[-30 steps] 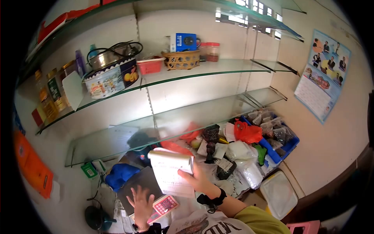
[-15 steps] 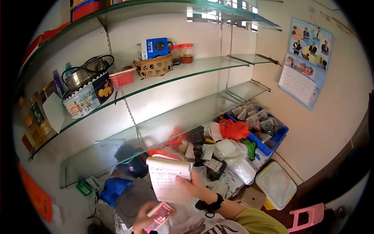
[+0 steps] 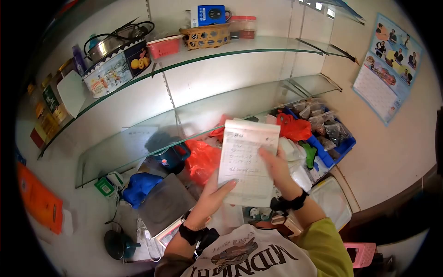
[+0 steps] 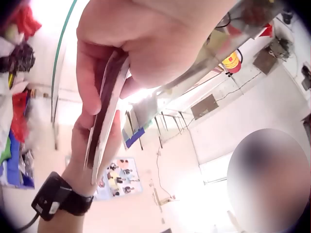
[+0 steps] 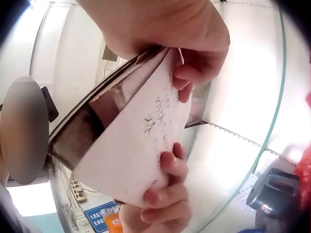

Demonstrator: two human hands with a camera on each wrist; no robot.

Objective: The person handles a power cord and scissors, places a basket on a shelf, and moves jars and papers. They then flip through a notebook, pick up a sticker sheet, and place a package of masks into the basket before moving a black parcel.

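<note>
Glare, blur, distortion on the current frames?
Head: wide-angle bowing of glass shelves, black corners, handwriting on notepad soft. Left wrist: blown-out glare low centre, calendar washed out, smeared oval lower right. Right wrist: white wall near clipping, blurred oval at left.

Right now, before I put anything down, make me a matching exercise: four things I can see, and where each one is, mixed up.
Things:
1. Notepad
2. Wicker basket
3. Calendar
4. Pink basket

Places:
A. Hanging on the wall
B. On the shelf, just right of the patterned tin
C. Held by the left hand and right hand
D. Under the blue box

Right pairs: 1-C, 2-D, 3-A, 4-B.
</note>
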